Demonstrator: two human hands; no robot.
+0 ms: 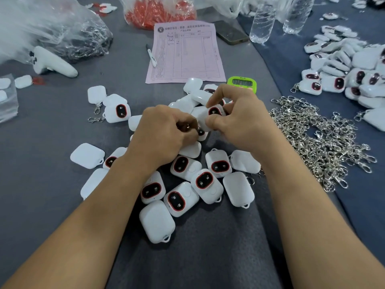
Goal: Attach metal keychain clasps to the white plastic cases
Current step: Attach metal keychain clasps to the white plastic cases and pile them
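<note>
My right hand (239,119) holds a white plastic case (211,114) with a red-ringed dark oval, thumb below and fingers curled over its top. My left hand (166,132) is curled beside it, its fingertips pinching a small metal clasp (187,126) at the case's lower left edge; most of the clasp is hidden. Several loose white cases (205,180) lie on the grey cloth beneath both hands. A heap of silver keychain clasps (318,142) lies to the right. Two cases with clasps attached (116,110) sit at the left.
A pink form (185,53) and pen (151,56) lie behind the pile, with a green timer (241,82), a phone (231,32) and clear bottles (262,21). Another heap of cases (345,76) fills the right. Plastic bags (52,28) and a white tool (54,63) sit left.
</note>
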